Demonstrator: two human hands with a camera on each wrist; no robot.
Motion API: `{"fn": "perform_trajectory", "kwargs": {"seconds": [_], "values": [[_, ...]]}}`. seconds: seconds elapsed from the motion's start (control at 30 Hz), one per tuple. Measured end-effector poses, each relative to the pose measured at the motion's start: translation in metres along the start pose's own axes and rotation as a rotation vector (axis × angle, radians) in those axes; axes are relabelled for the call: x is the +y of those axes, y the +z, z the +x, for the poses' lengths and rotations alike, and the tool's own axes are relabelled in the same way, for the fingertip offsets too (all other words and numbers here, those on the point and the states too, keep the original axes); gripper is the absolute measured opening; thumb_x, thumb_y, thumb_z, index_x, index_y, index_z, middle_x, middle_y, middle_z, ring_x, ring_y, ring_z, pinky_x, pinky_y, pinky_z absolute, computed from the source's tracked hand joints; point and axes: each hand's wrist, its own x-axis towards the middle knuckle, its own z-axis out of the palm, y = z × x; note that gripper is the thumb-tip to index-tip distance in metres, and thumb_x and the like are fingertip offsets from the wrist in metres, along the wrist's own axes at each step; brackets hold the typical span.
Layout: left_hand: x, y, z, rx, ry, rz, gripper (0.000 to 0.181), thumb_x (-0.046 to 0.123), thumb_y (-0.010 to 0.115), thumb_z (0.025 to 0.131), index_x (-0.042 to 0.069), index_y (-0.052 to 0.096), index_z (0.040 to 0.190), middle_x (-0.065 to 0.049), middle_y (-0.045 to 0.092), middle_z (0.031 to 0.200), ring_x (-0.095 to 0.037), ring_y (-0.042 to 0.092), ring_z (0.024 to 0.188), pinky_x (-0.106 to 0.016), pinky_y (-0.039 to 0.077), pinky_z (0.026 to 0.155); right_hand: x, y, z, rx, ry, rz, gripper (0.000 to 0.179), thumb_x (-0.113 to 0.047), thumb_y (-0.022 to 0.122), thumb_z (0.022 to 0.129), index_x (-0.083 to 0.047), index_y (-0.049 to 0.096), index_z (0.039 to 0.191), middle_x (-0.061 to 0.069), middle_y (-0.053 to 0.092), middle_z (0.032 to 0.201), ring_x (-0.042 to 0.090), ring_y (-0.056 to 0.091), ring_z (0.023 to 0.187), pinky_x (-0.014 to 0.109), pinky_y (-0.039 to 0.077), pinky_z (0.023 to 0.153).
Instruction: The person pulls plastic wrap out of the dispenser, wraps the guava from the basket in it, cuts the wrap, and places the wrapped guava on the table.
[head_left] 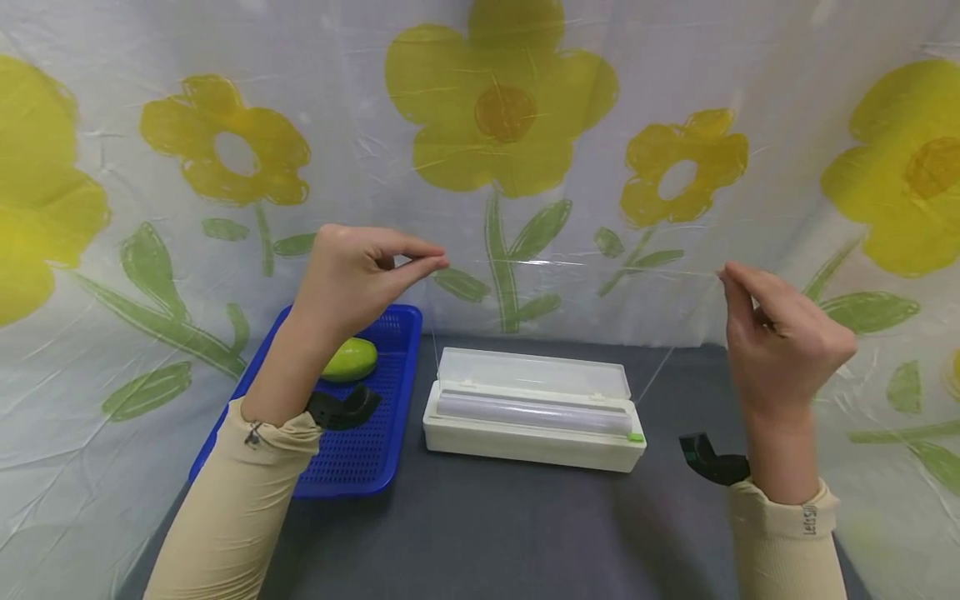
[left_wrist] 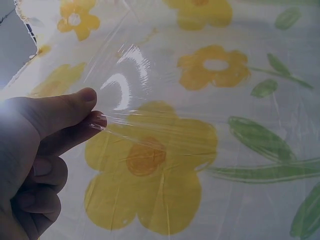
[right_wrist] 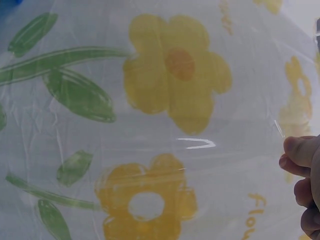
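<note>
A clear sheet of plastic wrap [head_left: 540, 263] stretches between both hands, high above the table. Its lower part runs down to a roll [head_left: 534, 412] in a white wrap dispenser box [head_left: 525, 450], whose lid [head_left: 534, 372] is raised. My left hand [head_left: 348, 271] pinches one upper corner between thumb and finger. At the opposite corner, my right hand [head_left: 783, 333] pinches the film the same way. In the left wrist view, creases and glints in the wrap [left_wrist: 120, 92] fan out from the fingertips. The right wrist view shows the film's edge at the thumb [right_wrist: 297, 150].
Left of the dispenser stands a blue plastic basket [head_left: 405, 400] with a green, oval fruit or vegetable [head_left: 351, 360] in it, partly hidden by the left forearm. A curtain with yellow flowers [head_left: 502, 108] hangs behind the dark grey table [head_left: 495, 533].
</note>
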Motion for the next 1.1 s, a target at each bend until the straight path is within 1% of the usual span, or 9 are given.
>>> {"fn": "perform_trajectory", "kwargs": {"seconds": [0.13, 0.4, 0.63, 0.73, 0.87, 0.97, 1.1], "values": [[0.002, -0.002, 0.001, 0.007, 0.015, 0.003, 0.007, 0.01, 0.087, 0.088, 0.008, 0.087, 0.094, -0.005, 0.081, 0.082, -0.005, 0.051, 0.046, -0.014, 0.034, 0.049, -0.002, 0.0, 0.001, 0.012, 0.001, 0.004, 0.004, 0.0, 0.087, 0.084, 0.001, 0.085, 0.088, 0.024, 0.077, 0.082, 0.045, 0.055, 0.054, 0.003, 0.034, 0.075], [0.004, -0.005, 0.005, 0.022, 0.069, -0.002, 0.005, 0.009, 0.087, 0.088, 0.007, 0.087, 0.092, -0.005, 0.081, 0.081, -0.005, 0.052, 0.046, -0.013, 0.035, 0.05, -0.007, 0.001, 0.006, 0.033, 0.012, 0.013, 0.004, 0.001, 0.087, 0.083, 0.001, 0.085, 0.087, 0.024, 0.077, 0.082, 0.044, 0.052, 0.054, 0.003, 0.035, 0.074], [0.008, -0.007, 0.004, 0.025, 0.072, 0.016, 0.007, 0.011, 0.088, 0.088, 0.008, 0.087, 0.094, -0.003, 0.081, 0.083, -0.004, 0.048, 0.047, -0.014, 0.034, 0.051, -0.012, -0.002, 0.009, 0.071, 0.015, -0.007, 0.005, -0.003, 0.088, 0.084, 0.0, 0.085, 0.085, 0.023, 0.077, 0.08, 0.045, 0.051, 0.054, 0.003, 0.034, 0.074], [0.01, -0.007, 0.003, 0.027, 0.093, 0.023, 0.008, 0.011, 0.088, 0.088, 0.008, 0.087, 0.095, -0.003, 0.081, 0.083, -0.004, 0.048, 0.047, -0.015, 0.035, 0.051, -0.011, -0.005, 0.01, 0.09, 0.001, -0.009, 0.006, -0.006, 0.089, 0.084, -0.002, 0.085, 0.083, 0.023, 0.077, 0.078, 0.038, 0.05, 0.053, 0.004, 0.033, 0.073], [0.011, -0.009, 0.001, 0.021, 0.107, 0.031, 0.009, 0.011, 0.088, 0.088, 0.008, 0.087, 0.096, -0.003, 0.081, 0.084, -0.003, 0.046, 0.047, -0.015, 0.034, 0.051, -0.012, -0.006, 0.01, 0.118, -0.026, 0.018, 0.01, -0.01, 0.09, 0.084, -0.002, 0.085, 0.081, 0.023, 0.075, 0.075, 0.033, 0.044, 0.051, 0.006, 0.031, 0.07], [0.012, -0.011, -0.001, 0.025, 0.106, 0.032, 0.009, 0.01, 0.088, 0.087, 0.008, 0.087, 0.095, -0.002, 0.081, 0.084, -0.003, 0.042, 0.046, -0.017, 0.031, 0.05, -0.015, -0.005, 0.01, 0.132, -0.03, 0.046, 0.013, -0.012, 0.091, 0.084, -0.001, 0.085, 0.08, 0.024, 0.075, 0.075, 0.038, 0.042, 0.05, 0.007, 0.031, 0.071], [0.015, -0.011, -0.002, 0.023, 0.11, 0.03, 0.009, 0.009, 0.088, 0.087, 0.008, 0.087, 0.096, -0.001, 0.081, 0.082, -0.003, 0.038, 0.047, -0.018, 0.029, 0.051, -0.018, -0.007, 0.011, 0.128, -0.008, 0.041, 0.014, -0.011, 0.09, 0.084, 0.001, 0.084, 0.082, 0.025, 0.076, 0.079, 0.044, 0.046, 0.053, 0.005, 0.037, 0.075]]}}
